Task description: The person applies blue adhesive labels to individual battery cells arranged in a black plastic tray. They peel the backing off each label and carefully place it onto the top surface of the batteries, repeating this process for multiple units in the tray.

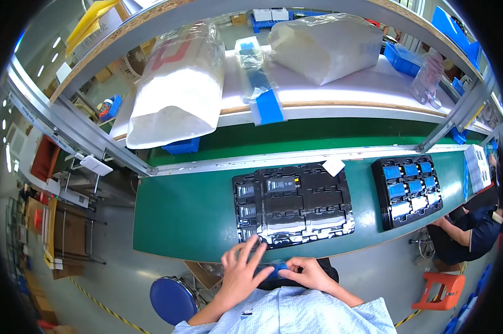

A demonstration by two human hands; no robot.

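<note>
Close to my body, below the green table's front edge, my right hand (308, 274) pinches a small blue flat piece (279, 268) between thumb and fingers. My left hand (241, 274) has its fingers spread, with the thumb by the blue piece and the fingertips by the front left corner of a black plastic tray (329, 200). Several flat black battery-like packs lie in that tray, down its left column, and one pack (282, 184) with a yellow tab sits in the top row. Whether the left thumb touches the blue piece I cannot tell.
A second black tray (380, 195) holding several blue pieces stands to the right. A white slip (334, 167) lies at the first tray's far edge. Overhead, a shelf bears white bags (179, 83). A blue stool (173, 300) and a seated person (479, 231) flank me.
</note>
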